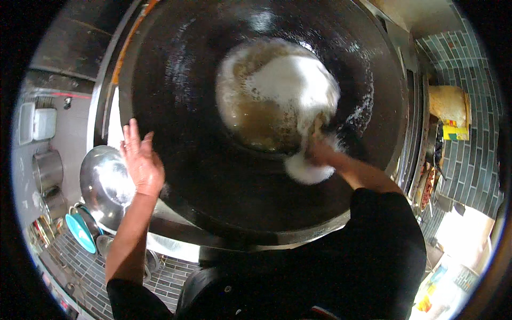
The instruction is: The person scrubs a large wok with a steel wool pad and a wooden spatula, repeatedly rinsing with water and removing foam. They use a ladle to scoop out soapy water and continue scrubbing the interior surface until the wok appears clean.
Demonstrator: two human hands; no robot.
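A very large dark wok (224, 192) fills the middle of the view, with cloudy, foamy water (276, 88) pooled at its bottom. My right hand (320, 150) reaches down into the wok at the near right edge of the pool. It is blurred, and a pale, blurred shape (308, 170) lies just beside it; whether the hand grips this cannot be told. My left hand (143, 160) is over the wok's left rim with its fingers apart and nothing in it. Under and beside that hand sits a shiny metal bowl (100, 180).
A metal counter edge (172, 244) runs along the wok's near side. Metal pots (48, 170), white plastic containers (45, 123) and a turquoise basin (81, 234) stand at the left. At the right are a yellow package (456, 133) and a tiled surface (472, 160).
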